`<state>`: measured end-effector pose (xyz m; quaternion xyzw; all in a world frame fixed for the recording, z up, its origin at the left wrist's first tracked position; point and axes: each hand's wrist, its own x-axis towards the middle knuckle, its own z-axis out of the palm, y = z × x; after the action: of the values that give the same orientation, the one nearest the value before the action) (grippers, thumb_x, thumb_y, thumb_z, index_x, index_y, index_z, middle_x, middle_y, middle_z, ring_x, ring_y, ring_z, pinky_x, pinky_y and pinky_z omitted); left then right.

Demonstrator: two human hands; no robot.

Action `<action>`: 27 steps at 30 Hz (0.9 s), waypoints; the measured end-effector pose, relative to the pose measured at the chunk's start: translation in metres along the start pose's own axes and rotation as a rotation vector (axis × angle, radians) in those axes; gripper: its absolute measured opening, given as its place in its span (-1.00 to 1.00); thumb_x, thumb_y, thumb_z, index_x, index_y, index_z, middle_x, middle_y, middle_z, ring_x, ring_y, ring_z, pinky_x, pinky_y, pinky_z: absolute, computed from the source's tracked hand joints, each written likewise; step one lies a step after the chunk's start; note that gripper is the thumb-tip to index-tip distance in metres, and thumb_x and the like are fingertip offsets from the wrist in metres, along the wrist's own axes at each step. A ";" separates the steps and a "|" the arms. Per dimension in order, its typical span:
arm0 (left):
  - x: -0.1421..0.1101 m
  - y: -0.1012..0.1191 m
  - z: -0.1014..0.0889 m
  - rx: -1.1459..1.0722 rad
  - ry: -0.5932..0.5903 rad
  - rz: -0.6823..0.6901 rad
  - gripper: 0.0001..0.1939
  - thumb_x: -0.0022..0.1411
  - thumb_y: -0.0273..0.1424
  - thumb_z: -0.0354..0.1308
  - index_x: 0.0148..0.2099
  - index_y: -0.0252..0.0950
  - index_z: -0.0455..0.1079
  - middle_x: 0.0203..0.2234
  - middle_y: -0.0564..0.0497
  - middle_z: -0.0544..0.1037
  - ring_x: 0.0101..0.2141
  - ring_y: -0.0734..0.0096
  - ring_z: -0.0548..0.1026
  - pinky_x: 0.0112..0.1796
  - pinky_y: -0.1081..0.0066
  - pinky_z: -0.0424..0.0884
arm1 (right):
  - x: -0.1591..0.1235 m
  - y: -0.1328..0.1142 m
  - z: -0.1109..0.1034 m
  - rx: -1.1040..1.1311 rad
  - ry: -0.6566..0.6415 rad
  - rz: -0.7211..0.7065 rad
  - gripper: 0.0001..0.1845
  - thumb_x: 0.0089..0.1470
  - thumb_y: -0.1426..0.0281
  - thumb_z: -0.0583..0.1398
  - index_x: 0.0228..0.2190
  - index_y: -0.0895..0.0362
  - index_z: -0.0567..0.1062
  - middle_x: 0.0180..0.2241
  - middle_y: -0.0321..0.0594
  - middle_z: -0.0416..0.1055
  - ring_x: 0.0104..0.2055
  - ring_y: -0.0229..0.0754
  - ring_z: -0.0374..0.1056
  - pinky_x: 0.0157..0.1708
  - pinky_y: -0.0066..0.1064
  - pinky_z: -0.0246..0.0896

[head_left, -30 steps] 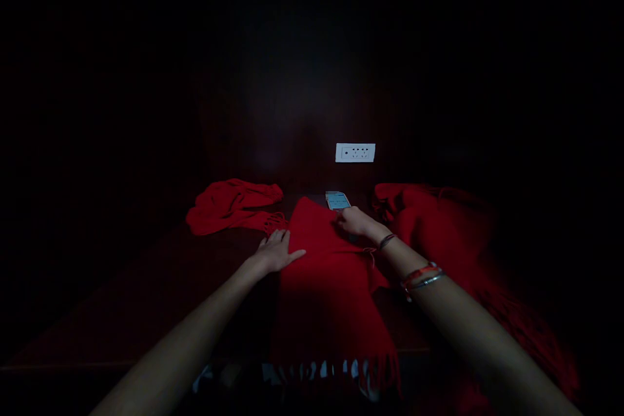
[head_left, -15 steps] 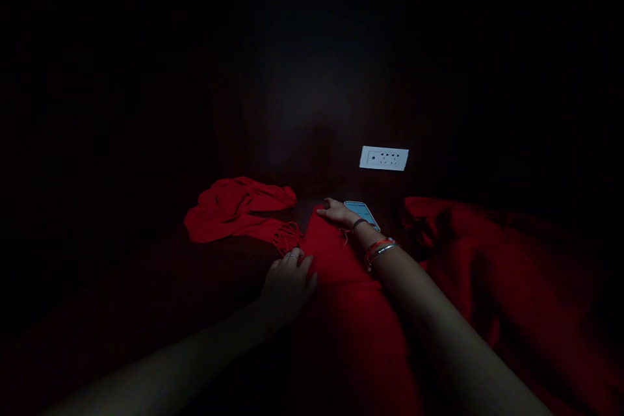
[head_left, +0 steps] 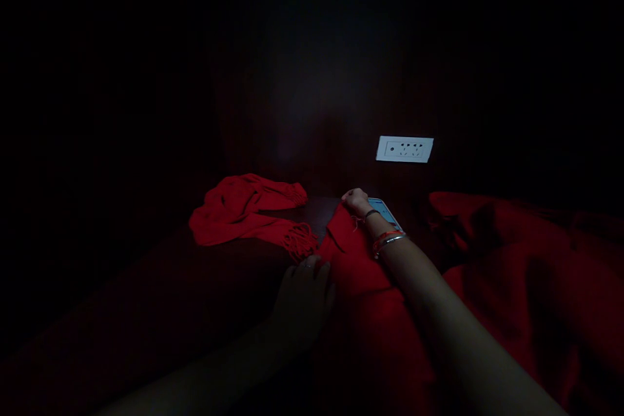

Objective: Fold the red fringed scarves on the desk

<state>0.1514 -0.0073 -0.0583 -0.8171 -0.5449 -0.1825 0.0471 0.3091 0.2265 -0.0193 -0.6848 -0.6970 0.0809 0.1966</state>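
Red scarf (head_left: 361,266) | right hand (head_left: 357,201) pinching far corner | left hand (head_left: 305,299) open at left edge | risk: tugging may jog adjacent phone (head_left: 385,209), catch nearby fringe (head_left: 299,242)

The person wears a ring (head_left: 307,266), a dark band (head_left: 371,213), an orange-red bracelet (head_left: 389,234) and a silvery bangle (head_left: 391,241).

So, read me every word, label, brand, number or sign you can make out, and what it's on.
Nothing can be read.
Phone screen: lit, marks too small to read.
Socket plate: holes show, no legible lettering.
Middle red cloth: no label visible.
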 end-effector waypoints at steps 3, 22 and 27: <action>-0.001 -0.002 0.000 -0.025 0.011 0.019 -0.61 0.13 -0.32 -0.22 0.00 -0.31 0.14 0.06 -0.14 0.07 0.01 0.19 0.10 -0.09 0.16 0.07 | -0.007 -0.007 0.001 -0.028 -0.016 -0.103 -0.72 -0.10 0.42 0.08 -0.27 0.14 0.44 -0.22 -0.14 0.35 -0.19 -0.21 0.26 -0.26 -0.50 0.13; 0.002 -0.013 -0.017 -0.139 -0.217 0.198 -0.40 0.05 -0.09 -0.13 0.09 -0.28 0.01 0.09 -0.15 0.01 0.08 0.12 -0.09 -0.02 0.03 -0.12 | -0.008 -0.036 -0.002 -0.377 -0.230 -0.737 -0.81 -0.08 0.45 0.06 -0.41 0.20 0.46 -0.40 -0.18 0.41 -0.35 -0.29 0.28 -0.39 -0.56 0.05; -0.002 -0.011 -0.013 -0.112 -0.180 0.169 -0.39 0.04 -0.06 -0.15 0.09 -0.26 0.02 0.09 -0.14 0.01 0.08 0.11 -0.09 -0.01 0.04 -0.12 | -0.010 -0.042 0.011 -0.410 -0.182 -0.685 -0.78 -0.05 0.42 0.03 -0.38 0.19 0.44 -0.36 -0.13 0.38 -0.30 -0.24 0.26 -0.34 -0.51 0.05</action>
<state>0.1377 -0.0078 -0.0481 -0.8746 -0.4649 -0.1339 -0.0327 0.2663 0.2161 -0.0148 -0.4281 -0.9010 -0.0696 0.0092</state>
